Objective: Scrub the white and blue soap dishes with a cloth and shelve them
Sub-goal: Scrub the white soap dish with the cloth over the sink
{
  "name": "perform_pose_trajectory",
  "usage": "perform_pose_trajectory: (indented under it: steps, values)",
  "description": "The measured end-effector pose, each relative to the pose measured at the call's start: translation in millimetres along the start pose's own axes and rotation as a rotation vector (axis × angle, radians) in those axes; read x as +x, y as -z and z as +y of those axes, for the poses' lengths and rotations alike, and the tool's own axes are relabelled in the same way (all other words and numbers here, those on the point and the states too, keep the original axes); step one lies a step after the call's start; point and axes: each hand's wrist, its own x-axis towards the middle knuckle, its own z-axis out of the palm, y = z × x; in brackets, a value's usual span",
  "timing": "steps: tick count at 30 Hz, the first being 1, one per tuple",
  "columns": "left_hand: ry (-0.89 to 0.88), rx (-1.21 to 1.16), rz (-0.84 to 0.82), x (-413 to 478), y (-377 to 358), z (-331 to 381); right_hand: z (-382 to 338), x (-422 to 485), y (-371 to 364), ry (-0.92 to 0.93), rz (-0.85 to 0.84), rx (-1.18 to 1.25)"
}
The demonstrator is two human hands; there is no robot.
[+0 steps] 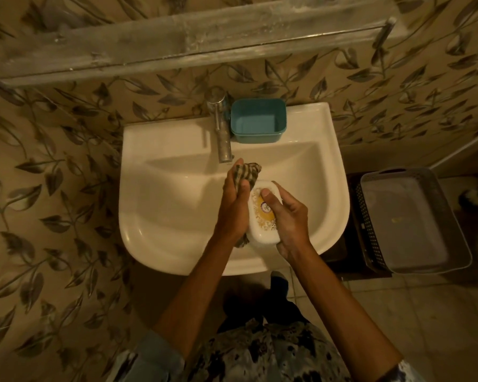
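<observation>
right hand (287,219) grips white soap dish (261,216) over sink (163,216).
left hand (233,205) clutches cloth (246,172) against it; blue soap dish (257,119) far, beside tap (221,128).

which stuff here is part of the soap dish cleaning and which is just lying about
Part of the job:
white rounded plastic soap dish with a gold label, gripped by the right hand
striped cloth, held in the left hand
blue rectangular plastic soap dish, back of the white ceramic sink
long dusty wall shelf

Just lying about:
grey plastic basket beside the sink
chrome tap
</observation>
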Motion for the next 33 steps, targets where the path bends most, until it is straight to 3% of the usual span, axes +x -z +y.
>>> perform_pose_trajectory:
  steps: [8,15,21,30,33]
  values:
    - [-0.031,0.046,-0.082,-70.8,-30.0,-5.0,-13.2,15.9,2.2,0.142,0.312,0.067]
    - [-0.112,0.045,-0.109,-38.8,-13.5,8.9,-12.0,5.3,0.4,0.059,0.092,0.062]
    - [0.035,-0.043,-0.047,-4.1,-1.6,10.6,-8.3,-6.9,1.4,0.038,0.009,-0.024]
    - [0.031,0.037,-0.104,-94.4,-21.8,-6.8,-4.2,-2.6,4.9,0.105,0.374,0.062]
    - [0.145,-0.145,-0.117,-104.4,-13.3,-12.2,-7.6,0.8,6.4,0.120,0.455,0.142]
